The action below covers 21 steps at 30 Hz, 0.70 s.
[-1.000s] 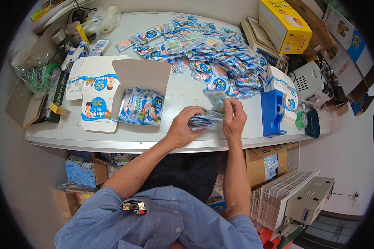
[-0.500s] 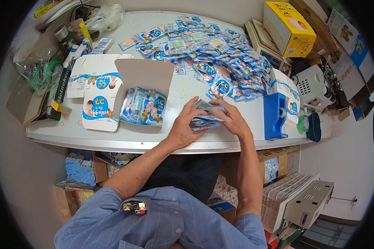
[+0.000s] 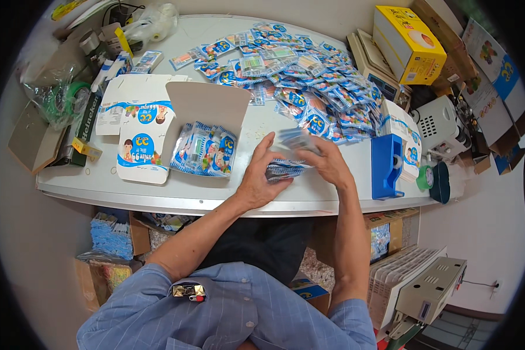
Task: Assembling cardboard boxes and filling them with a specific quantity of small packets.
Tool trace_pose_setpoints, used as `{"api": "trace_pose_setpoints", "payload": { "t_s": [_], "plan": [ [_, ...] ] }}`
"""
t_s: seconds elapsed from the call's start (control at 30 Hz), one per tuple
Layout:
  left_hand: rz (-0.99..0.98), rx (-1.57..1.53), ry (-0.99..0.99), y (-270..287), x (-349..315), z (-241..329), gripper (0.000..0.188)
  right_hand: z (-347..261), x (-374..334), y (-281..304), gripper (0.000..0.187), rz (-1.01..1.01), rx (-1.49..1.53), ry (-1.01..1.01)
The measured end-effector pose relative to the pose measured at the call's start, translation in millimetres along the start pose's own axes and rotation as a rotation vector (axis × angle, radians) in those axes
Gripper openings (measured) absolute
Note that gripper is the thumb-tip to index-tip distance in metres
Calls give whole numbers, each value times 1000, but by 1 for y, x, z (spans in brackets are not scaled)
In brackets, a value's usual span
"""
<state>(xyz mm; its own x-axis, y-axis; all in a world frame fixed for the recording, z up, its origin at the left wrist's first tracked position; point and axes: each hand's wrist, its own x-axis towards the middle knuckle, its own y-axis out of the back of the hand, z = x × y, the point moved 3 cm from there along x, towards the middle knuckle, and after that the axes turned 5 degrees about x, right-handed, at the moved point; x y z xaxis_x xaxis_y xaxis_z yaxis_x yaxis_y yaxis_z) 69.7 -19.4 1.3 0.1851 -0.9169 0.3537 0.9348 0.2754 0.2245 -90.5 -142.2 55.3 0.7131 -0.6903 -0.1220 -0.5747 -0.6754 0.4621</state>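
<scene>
Head view: a small stack of flat blue-and-white plastic packets (image 3: 284, 170) sits between the hands, near the front edge of the pale tabletop (image 3: 245, 197). Its glossy wrappers look slippery, so a slackened left grip could let it fan out and slide off; a hasty right-hand pinch could drop or crease the motion-blurred packet (image 3: 294, 140) above it. The left hand (image 3: 256, 178) is half open, thumb and fingers cupped around the stack. The right hand (image 3: 333, 167) is partly curled, fingertips at the blurred packet; how firmly they grip I cannot tell. An open white cardboard carton (image 3: 206, 104) of similar packets stands leftward.
</scene>
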Motion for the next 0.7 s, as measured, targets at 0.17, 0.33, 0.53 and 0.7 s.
{"api": "trace_pose_setpoints", "payload": {
  "t_s": [0.17,0.33,0.53,0.7],
  "plan": [
    [-121,-134,82,2,2,1,99,26,-16,-41,39,192,593,48],
    [-5,-65,62,2,0,9,124,16,-17,-73,73,65,1050,85],
    [-47,8,-137,5,-1,9,76,22,-12,-76,75,186,806,-22],
    [-117,125,-19,-2,-2,14,67,26,3,-7,66,703,326,-267]
  ]
}}
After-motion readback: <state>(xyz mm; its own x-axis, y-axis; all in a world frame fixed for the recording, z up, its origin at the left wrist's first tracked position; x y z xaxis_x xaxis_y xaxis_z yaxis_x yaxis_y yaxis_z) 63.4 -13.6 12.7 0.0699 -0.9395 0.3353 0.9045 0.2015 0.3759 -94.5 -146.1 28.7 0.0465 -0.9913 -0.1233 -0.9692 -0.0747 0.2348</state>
